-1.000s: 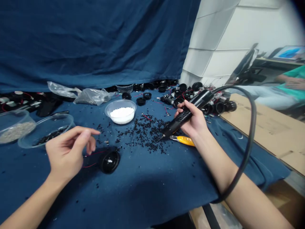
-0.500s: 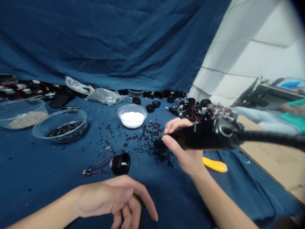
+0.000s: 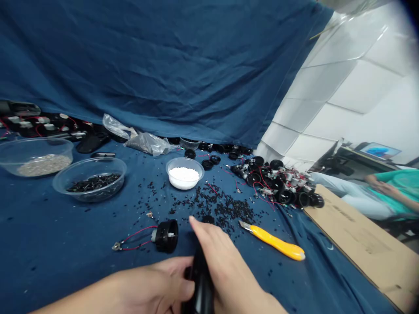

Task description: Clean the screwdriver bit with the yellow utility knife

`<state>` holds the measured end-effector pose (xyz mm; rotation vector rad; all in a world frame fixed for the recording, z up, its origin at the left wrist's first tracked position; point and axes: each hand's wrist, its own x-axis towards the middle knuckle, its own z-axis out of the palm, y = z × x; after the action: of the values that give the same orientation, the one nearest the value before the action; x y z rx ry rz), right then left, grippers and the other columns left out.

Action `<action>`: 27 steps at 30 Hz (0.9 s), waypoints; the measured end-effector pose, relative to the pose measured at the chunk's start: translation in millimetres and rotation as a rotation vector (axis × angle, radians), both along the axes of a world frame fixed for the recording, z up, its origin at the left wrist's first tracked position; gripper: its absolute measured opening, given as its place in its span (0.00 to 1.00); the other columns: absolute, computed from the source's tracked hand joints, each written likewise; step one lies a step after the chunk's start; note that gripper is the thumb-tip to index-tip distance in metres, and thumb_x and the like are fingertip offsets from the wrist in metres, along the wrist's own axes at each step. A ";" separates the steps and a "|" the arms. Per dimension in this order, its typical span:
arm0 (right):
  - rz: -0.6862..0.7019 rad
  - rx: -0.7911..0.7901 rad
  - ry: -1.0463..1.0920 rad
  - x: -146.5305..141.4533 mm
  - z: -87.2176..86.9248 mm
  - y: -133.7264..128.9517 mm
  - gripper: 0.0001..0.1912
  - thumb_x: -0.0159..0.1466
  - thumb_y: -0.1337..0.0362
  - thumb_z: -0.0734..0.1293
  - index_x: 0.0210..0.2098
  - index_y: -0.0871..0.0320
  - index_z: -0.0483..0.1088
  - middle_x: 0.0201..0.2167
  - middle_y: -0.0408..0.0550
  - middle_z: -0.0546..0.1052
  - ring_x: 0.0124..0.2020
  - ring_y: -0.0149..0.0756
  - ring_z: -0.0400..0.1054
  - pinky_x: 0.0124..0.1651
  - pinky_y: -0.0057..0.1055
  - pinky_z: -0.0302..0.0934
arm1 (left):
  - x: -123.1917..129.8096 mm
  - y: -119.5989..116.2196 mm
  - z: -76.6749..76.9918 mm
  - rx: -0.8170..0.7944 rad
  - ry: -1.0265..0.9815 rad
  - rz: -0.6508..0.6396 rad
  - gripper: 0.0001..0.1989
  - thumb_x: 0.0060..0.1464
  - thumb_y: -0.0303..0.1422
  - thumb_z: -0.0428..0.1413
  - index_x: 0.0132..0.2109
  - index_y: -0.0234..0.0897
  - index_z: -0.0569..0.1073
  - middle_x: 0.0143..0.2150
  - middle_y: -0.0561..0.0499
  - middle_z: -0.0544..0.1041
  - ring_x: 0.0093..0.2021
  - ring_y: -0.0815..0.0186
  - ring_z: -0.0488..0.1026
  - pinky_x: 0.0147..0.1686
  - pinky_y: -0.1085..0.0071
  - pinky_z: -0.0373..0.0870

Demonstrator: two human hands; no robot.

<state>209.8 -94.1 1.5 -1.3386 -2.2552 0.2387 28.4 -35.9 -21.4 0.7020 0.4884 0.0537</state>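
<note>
Both hands are at a long black device (image 3: 203, 279) near the bottom of the view; its lower end runs out of sight and its exact kind does not show. My left hand (image 3: 157, 281) closes around its left side, thumb across it. My right hand (image 3: 225, 261) is wrapped along its right side, with the fingers partly hidden. Just left of the hands lies a black round cup (image 3: 166, 235) on its side, two red wires (image 3: 139, 233) running from it to a small metal piece (image 3: 117, 246). A yellow utility knife (image 3: 275, 241), blade out, rests to the right.
Black granules (image 3: 225, 205) lie scattered on the blue cloth. Behind them stand bowls of white pellets (image 3: 184, 174), black bits (image 3: 94, 181) and greyish grains (image 3: 44, 165). Black wired parts (image 3: 281, 179) are heaped at right, near cardboard (image 3: 363, 244). Another person (image 3: 389, 192) sits beyond.
My right hand has brought the black device down and toward me, turning it from sideways to pointing away. My left hand has moved onto it. The knife is now fully in view.
</note>
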 end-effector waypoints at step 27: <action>0.093 0.235 0.171 9.1 -32.1 -37.2 0.38 0.58 0.78 0.59 0.66 0.55 0.52 0.63 0.54 0.65 0.64 0.41 0.58 0.60 0.36 0.64 | 14.4 -3.0 10.1 -0.020 0.021 0.320 0.21 0.44 0.46 0.68 0.40 0.36 0.78 0.33 0.50 0.79 0.35 0.66 0.75 0.38 0.73 0.70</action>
<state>218.9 -131.3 -30.6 -1.0535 -2.1296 0.1111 42.8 -38.9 -11.3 0.6007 0.6174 0.3411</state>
